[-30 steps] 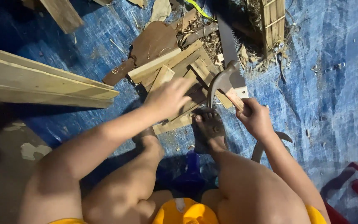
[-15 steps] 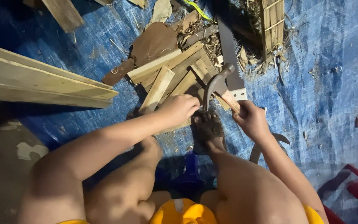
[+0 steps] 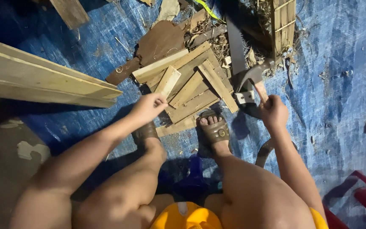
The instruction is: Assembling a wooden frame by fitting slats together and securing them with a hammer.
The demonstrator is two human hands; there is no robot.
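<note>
Gripping a hammer (image 3: 254, 77), right hand (image 3: 273, 113) hovers above blue tarp (image 3: 339, 97).

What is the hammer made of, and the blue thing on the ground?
The hammer in the right hand looks like dull grey metal at the head, on a pale wooden handle with bare grain. The blue ground sheet looks like woven plastic tarp: crinkled, faintly shiny, worn whitish in patches.

1. There is only one camera. It sits on the person's head.
2. It looks almost straight down, past the knees, to the blue tarp (image 3: 339, 97) on the floor.
3. It is close: arms and legs fill the bottom of the picture.
4. The wood pile (image 3: 191, 85) lies near the top middle.
</note>
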